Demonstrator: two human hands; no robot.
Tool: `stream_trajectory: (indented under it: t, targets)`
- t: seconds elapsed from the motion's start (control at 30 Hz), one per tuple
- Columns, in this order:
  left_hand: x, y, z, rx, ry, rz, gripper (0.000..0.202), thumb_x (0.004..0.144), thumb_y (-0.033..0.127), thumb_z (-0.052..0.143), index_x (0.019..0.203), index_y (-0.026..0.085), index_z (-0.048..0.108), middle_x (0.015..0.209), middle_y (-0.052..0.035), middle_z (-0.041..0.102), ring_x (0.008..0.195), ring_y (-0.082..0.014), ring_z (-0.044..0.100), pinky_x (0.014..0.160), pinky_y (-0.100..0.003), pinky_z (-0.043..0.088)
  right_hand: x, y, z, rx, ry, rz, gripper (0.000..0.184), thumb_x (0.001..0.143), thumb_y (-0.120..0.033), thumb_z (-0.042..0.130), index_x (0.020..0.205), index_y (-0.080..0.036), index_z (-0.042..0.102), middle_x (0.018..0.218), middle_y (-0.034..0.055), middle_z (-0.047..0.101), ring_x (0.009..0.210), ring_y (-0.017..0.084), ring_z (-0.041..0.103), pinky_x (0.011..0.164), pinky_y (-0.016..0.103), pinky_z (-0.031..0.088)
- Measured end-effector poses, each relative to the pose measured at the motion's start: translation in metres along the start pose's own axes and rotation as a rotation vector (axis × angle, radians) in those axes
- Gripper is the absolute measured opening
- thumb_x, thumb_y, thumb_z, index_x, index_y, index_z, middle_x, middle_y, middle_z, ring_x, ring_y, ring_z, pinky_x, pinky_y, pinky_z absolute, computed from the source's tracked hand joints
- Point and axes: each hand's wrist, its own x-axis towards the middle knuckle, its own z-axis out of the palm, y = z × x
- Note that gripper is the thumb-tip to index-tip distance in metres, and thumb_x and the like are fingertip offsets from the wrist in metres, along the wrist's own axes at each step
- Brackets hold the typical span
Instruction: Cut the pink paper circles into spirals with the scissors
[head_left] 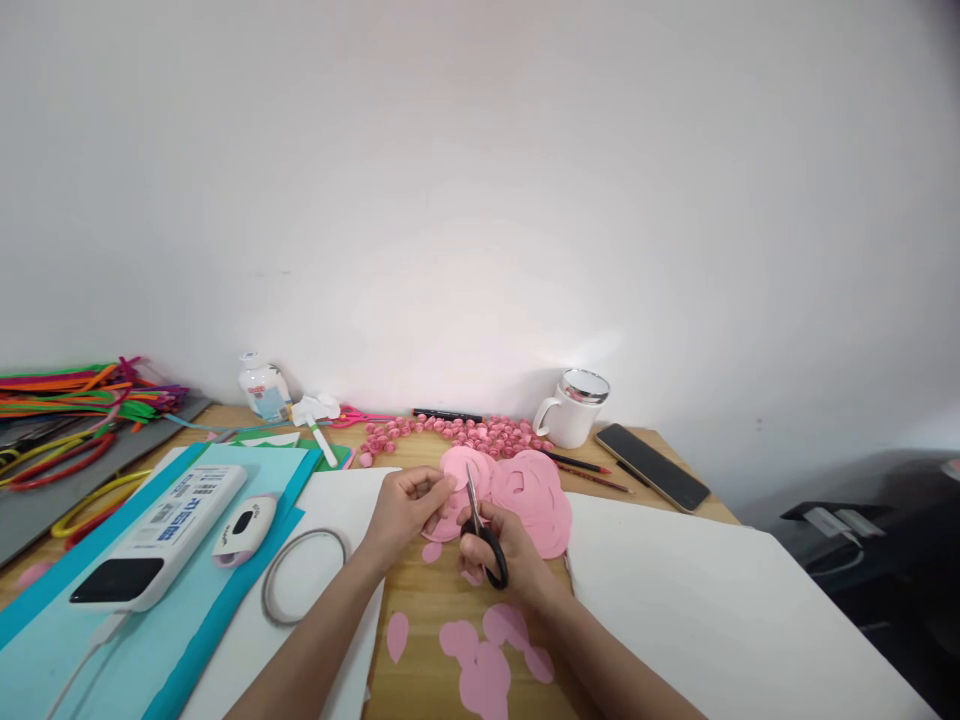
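Note:
My right hand (pixel 499 550) is closed round the black handles of a pair of scissors (pixel 491 550), whose blades point up and away from me. In a pinch, my left hand (pixel 411 510) holds the edge of a round pink paper piece (pixel 459 468) beside the blades. Whether the blades touch the paper I cannot tell. Just behind both hands lies a pile of pink paper circles (pixel 540 510). Loose pink scraps (pixel 484 680) and a petal-shaped piece (pixel 397 636) rest on the wooden table nearer to me.
Many small rolled pink paper pieces (pixel 487 435) lie behind, near a white mug (pixel 574 410), pencils (pixel 577 462) and a phone (pixel 652 467). At left are a white device (pixel 169 530), a tape ring (pixel 268 590), a bottle (pixel 264 388) and colourful pipe cleaners (pixel 82 390). White paper (pixel 697 590) covers the right.

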Motion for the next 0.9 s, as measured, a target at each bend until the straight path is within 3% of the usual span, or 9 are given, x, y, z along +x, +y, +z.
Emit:
stream_trajectory:
  t: [0.2, 0.43, 0.6, 0.73, 0.9]
  targets:
    - [0.0013, -0.0024, 0.0001, -0.032, 0.097, 0.055, 0.033, 0.074, 0.042, 0.061, 0.057, 0.016, 0.053, 0.046, 0.0043, 0.051, 0.034, -0.0047, 0.037, 0.034, -0.018, 0.026, -0.0007, -0.001, 0.0018, -0.009, 0.002, -0.004, 0.026, 0.064, -0.031, 0.067, 0.077, -0.018, 0.049, 0.041, -0.0096, 0.048, 0.036, 0.008, 0.041, 0.04, 0.02, 0.034]
    - [-0.0036, 0.0018, 0.0063, 0.132, 0.062, 0.119, 0.035, 0.076, 0.039, 0.059, 0.051, 0.016, 0.05, 0.044, 0.0057, 0.043, 0.039, -0.0057, 0.036, 0.038, -0.018, 0.028, -0.0007, 0.0004, 0.0004, -0.065, -0.02, -0.009, 0.033, 0.065, -0.037, 0.069, 0.08, -0.019, 0.046, 0.046, -0.008, 0.049, 0.04, 0.009, 0.043, 0.04, 0.02, 0.031]
    - [-0.005, 0.0035, 0.0069, 0.112, -0.093, 0.052, 0.04, 0.078, 0.043, 0.056, 0.049, 0.016, 0.05, 0.041, 0.0046, 0.048, 0.037, -0.0058, 0.038, 0.039, -0.018, 0.029, -0.0008, -0.0064, 0.0002, -0.049, -0.013, -0.104, 0.042, 0.062, -0.04, 0.074, 0.081, -0.021, 0.042, 0.059, -0.0066, 0.047, 0.048, 0.008, 0.04, 0.042, 0.019, 0.029]
    - [-0.0049, 0.0042, 0.0068, 0.118, -0.064, 0.06, 0.042, 0.077, 0.044, 0.058, 0.047, 0.016, 0.047, 0.04, 0.0051, 0.046, 0.036, -0.0055, 0.038, 0.039, -0.018, 0.029, -0.0011, -0.0069, 0.0003, -0.05, -0.011, -0.122, 0.043, 0.063, -0.042, 0.074, 0.085, -0.021, 0.042, 0.057, -0.0077, 0.043, 0.047, 0.008, 0.036, 0.041, 0.02, 0.027]
    - [-0.0038, 0.0022, 0.0063, 0.085, -0.039, 0.056, 0.039, 0.075, 0.045, 0.061, 0.051, 0.016, 0.049, 0.041, 0.0052, 0.046, 0.036, -0.0054, 0.038, 0.038, -0.018, 0.029, -0.0012, -0.0031, -0.0004, -0.073, 0.009, -0.107, 0.039, 0.069, -0.039, 0.069, 0.091, -0.021, 0.042, 0.051, -0.0082, 0.049, 0.044, 0.009, 0.039, 0.041, 0.02, 0.029]
